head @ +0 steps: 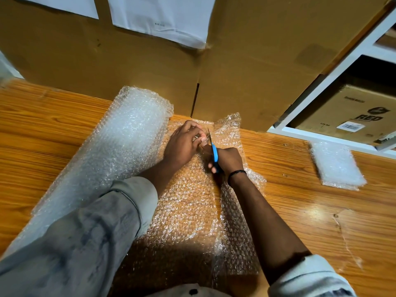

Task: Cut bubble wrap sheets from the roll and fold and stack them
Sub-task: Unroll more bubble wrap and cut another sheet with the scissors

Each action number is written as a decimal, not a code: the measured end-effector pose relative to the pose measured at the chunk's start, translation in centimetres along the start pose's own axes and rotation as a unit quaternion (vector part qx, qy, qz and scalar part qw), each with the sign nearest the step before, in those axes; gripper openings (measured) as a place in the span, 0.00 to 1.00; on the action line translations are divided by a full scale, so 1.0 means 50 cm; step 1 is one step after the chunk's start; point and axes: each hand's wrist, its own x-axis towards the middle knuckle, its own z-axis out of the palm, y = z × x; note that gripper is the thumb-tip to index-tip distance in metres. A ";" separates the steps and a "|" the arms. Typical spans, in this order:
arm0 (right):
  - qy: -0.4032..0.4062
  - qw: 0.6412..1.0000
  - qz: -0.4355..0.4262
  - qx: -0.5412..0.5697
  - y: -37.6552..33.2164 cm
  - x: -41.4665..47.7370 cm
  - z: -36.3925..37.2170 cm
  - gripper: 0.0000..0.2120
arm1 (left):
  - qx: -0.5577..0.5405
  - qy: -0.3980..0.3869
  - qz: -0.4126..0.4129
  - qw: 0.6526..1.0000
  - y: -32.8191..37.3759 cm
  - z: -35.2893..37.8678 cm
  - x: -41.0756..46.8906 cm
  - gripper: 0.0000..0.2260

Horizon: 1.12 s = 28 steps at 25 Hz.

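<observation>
**Scissors in the sheet, far end of the cut line**

Bubble wrap roll: clear and thick. It lies on the table left of centre, running from the near left corner toward the far edge. The bubbles catch the light and read whitish where the layers overlap.

Unrolled sheet: a single layer, spread flat from the roll toward the right. The wood grain shows through it, tinting it orange. Its far right corner is crinkled and lifted off the wood.

Left hand: rests on the sheet just beside the roll, fingers curled, fingertips pinching the wrap next to the blades.

Right hand: wrapped around the blue handles of the scissors. The blades point away from the body into the sheet, nearly together. A dark band sits at the wrist.

Both forearms come out of pale rolled sleeves.

Folded stack: a neat rectangle of layered wrap, whitish, well apart from the sheet at the table's far right.

Surface: varnished orange-brown wood with strong grain and a lamp glare at right.

Room: a flattened cardboard panel stands against the table's far edge, with white paper sheets fixed to it. To the right, a white shelf frame holds a carton printed "RED", with a barcode label.
</observation>
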 end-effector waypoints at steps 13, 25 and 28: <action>-0.016 0.999 -0.007 -0.028 -0.031 0.027 -0.006 0.24 | -0.046 -0.009 0.009 0.999 -0.005 0.000 -0.001 0.07; 0.014 0.997 -0.025 -0.066 -0.034 0.048 -0.003 0.21 | -0.012 -0.007 0.025 1.000 -0.003 -0.002 -0.001 0.05; 0.010 0.999 -0.022 -0.035 -0.029 0.044 -0.017 0.21 | 0.038 -0.003 0.012 0.999 -0.006 0.006 -0.001 0.05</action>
